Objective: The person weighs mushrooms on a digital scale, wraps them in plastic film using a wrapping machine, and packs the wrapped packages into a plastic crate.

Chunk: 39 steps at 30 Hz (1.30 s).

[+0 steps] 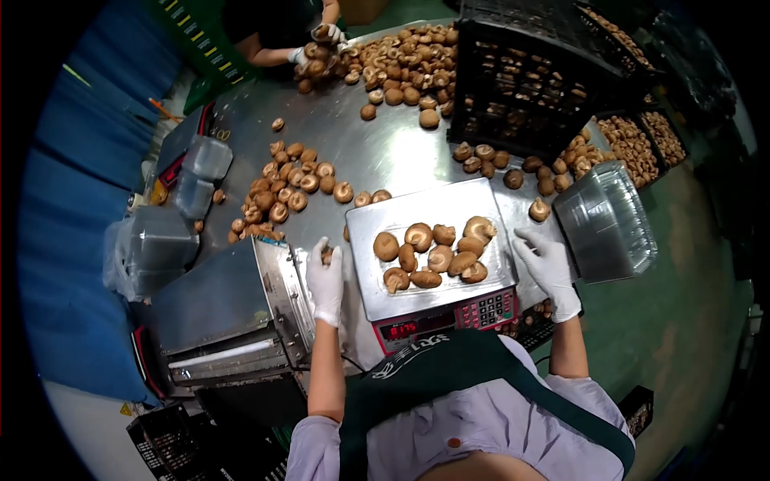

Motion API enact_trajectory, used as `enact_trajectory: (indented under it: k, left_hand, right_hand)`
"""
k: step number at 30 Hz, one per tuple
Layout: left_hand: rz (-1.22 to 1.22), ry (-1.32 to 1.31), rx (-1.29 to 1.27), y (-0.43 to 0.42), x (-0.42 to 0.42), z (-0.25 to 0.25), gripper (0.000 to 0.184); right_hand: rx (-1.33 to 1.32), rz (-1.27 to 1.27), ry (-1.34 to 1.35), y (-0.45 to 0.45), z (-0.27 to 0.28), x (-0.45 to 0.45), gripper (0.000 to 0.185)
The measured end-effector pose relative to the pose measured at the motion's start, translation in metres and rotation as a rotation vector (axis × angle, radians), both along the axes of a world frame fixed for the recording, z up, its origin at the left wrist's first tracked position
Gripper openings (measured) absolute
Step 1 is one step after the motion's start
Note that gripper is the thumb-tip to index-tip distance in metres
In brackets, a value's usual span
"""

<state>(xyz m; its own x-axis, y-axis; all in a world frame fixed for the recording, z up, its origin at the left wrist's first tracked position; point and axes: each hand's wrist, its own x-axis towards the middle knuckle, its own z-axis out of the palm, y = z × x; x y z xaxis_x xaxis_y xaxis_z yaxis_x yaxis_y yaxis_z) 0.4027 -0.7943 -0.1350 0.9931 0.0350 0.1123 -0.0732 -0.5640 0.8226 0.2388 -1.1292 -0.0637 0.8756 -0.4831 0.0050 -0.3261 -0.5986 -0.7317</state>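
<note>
Mushrooms (439, 258) lie spread in a clear tray (493, 276) on the metal plate of a red scale (382, 338), its display lit, on the metal tabletop (241, 112). Just left of the plate, the person's gloved left hand (325, 282) has its grip closed around a single mushroom (326, 255). The gloved right hand (547, 264) is by the plate's right edge, its grip released and empty, near stacked clear containers (605, 220). A loose pile (293, 180) lies beyond the left hand; across the tabletop, a co-worker (277, 36) handles more mushrooms near a black crate (521, 88).
</note>
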Motion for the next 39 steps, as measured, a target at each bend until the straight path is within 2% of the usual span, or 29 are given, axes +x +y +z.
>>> enact_trajectory:
  k: [2,4,6,8,11,13,16,18,20,22,23,24,26,28,29,33,36,38,39]
  left_hand:
    - [-0.055,0.081,-0.063,-0.015,-0.017,0.024,0.035]
    - [-0.162,0.043,0.032,-0.023,-0.032,0.025,0.030]
    - [-0.250,0.226,0.123,-0.031,-0.043,0.034,0.031]
    - [-0.268,0.205,0.097,-0.030,-0.047,0.009,0.032]
    - [-0.225,0.309,0.024,-0.036,-0.046,0.022,0.027]
    - [-0.206,0.473,-0.042,-0.035,-0.043,0.028,0.023]
    - [-0.214,0.388,-0.040,-0.029,-0.038,0.028,0.021]
    - [-0.187,0.439,-0.051,-0.026,-0.035,0.025,0.022]
    - [-0.255,0.235,0.086,-0.021,-0.030,0.011,0.022]
    - [-0.264,0.282,0.150,-0.024,-0.033,0.029,0.027]
    - [-0.272,0.246,0.173,-0.023,-0.034,0.028,0.027]
    - [-0.279,0.211,0.196,-0.022,-0.034,0.027,0.028]
    - [-0.309,0.231,0.219,-0.022,-0.030,0.026,0.030]
    - [-0.323,0.170,0.227,-0.021,-0.031,0.027,0.029]
    - [-0.313,0.214,0.216,-0.020,-0.031,0.024,0.029]
    - [-0.300,0.224,0.243,-0.024,-0.028,0.025,0.030]
    - [-0.347,0.261,0.271,-0.022,-0.029,0.025,0.033]
    - [-0.319,0.266,0.255,-0.021,-0.029,0.020,0.033]
    - [-0.317,0.254,0.246,-0.021,-0.029,0.020,0.033]
  right_hand:
    - [-0.009,0.006,0.066,-0.002,-0.003,0.003,0.038]
    - [-0.009,0.013,0.161,0.000,-0.005,0.011,0.045]
    - [-0.039,0.044,0.296,0.000,-0.006,0.015,0.048]
    - [-0.013,0.046,0.389,0.005,-0.004,0.018,0.043]
    - [-0.016,0.033,0.350,0.000,-0.026,0.018,0.038]
    - [0.031,0.026,0.340,-0.002,-0.027,0.017,0.035]
    - [0.046,0.024,0.342,0.011,-0.026,0.021,0.031]
    - [-0.193,-0.052,0.040,0.025,-0.031,0.020,0.028]
    - [-0.205,-0.058,0.060,0.038,-0.015,0.020,0.034]
    - [-0.259,0.308,-0.163,0.064,0.015,0.020,0.045]
    - [-0.412,0.425,-0.199,0.073,0.007,0.022,0.052]
    - [-0.530,0.489,-0.179,0.080,0.003,0.025,0.048]
    - [-0.584,0.440,-0.219,0.089,-0.007,0.029,0.043]
    - [-0.365,0.332,-0.302,0.093,0.005,0.026,0.035]
    - [-0.232,0.224,-0.454,0.097,0.009,0.020,0.032]
    - [-0.203,-0.087,-0.411,0.081,-0.014,-0.001,0.037]
    - [-0.397,0.085,-0.237,0.071,-0.031,-0.010,0.036]
    - [-0.364,0.080,-0.231,0.068,-0.036,-0.016,0.032]
    - [-0.292,0.035,-0.309,0.062,-0.036,-0.014,0.030]
